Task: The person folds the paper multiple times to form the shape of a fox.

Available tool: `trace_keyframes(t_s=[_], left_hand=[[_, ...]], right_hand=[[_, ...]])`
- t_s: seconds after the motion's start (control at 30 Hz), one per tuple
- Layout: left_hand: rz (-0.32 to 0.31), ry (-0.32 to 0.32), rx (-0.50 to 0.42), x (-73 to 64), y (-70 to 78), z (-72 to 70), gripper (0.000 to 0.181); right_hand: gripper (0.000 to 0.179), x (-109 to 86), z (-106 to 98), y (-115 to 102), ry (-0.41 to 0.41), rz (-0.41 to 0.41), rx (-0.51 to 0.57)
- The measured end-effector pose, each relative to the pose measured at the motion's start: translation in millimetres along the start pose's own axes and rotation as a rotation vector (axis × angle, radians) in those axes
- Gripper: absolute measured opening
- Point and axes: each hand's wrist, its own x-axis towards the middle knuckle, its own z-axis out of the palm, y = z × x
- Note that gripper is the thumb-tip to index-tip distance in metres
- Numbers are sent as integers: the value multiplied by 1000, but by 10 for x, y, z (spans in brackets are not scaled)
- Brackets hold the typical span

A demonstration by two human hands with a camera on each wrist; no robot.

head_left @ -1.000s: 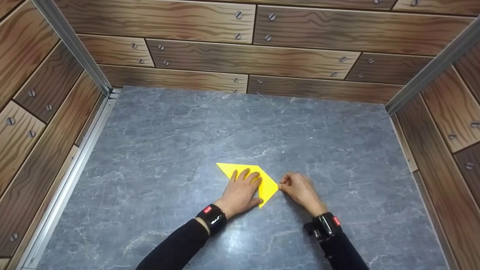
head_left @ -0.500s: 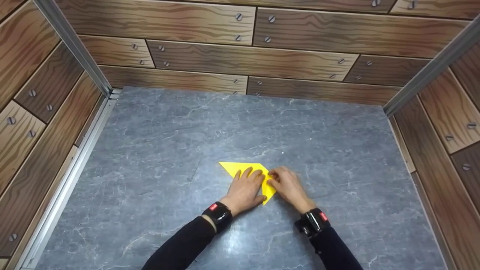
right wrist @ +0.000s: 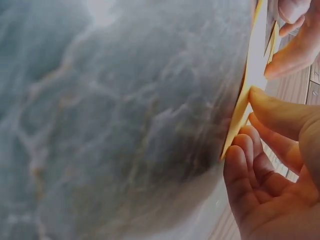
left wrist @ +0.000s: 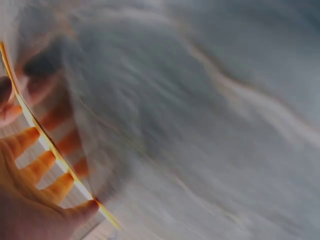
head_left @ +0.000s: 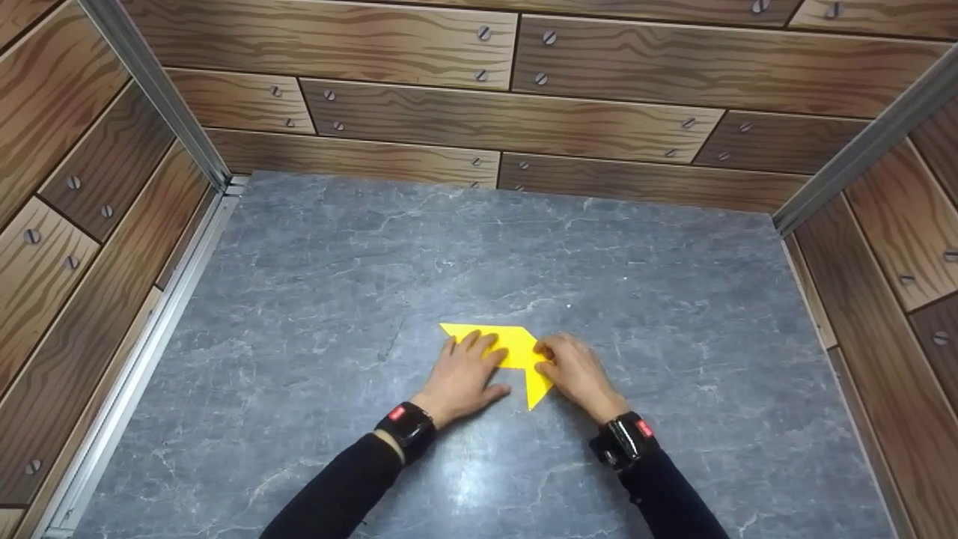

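A folded sheet of yellow paper (head_left: 513, 358) lies flat on the grey surface in the head view, one point to the left and another downward. My left hand (head_left: 462, 374) rests on its left part with fingers spread, thumb out past the lower edge. In the left wrist view the fingertips (left wrist: 61, 185) meet the thin edge of the paper (left wrist: 60, 159). At the right edge my right hand (head_left: 580, 374) pinches the paper between thumb and curled fingers. The right wrist view shows that thumb (right wrist: 270, 107) against the paper (right wrist: 242, 107), which covers part of the left hand's far side.
The grey marbled tabletop (head_left: 374, 247) spreads around the paper. Wood-patterned panels (head_left: 419, 105) stand at the back and both sides, with metal strips (head_left: 161, 90) at the corners. Each wrist wears a black band (head_left: 408, 430).
My right hand has moved left from the paper's right corner onto its right part. My left hand has slid left, uncovering the paper's middle and the notch. The paper has shifted slightly right.
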Motion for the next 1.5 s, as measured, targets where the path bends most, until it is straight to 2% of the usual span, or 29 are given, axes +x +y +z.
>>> trace_keyframes(t_s=[0.13, 0.33, 0.53, 0.77, 0.97, 1.17, 1.33, 1.5], left_hand=[[-9, -20, -5, -38, -70, -28, 65], [-3, -22, 17, -60, -75, -30, 65], [-54, -25, -38, -15, -85, -64, 59], [-137, 58, -29, 75, -204, -132, 57], [-197, 118, -53, 131, -292, -188, 68], [-258, 46, -38, 196, -296, -280, 70], [-269, 1, -5, 252, -302, -367, 65], [-302, 4, -20, 305, -350, -432, 50]], right_hand=[[31, 19, -2, -33, -15, -3, -25], [43, 56, 23, -86, -22, -5, -57], [46, 82, 60, -107, -33, 5, -71], [48, 103, 63, -124, -50, 14, -72], [47, 95, 47, -120, -57, 5, -78], [47, 93, 49, -102, -50, -6, -72], [48, 89, 57, -99, -48, -4, -58], [48, 85, 58, -95, -49, -7, -64]])
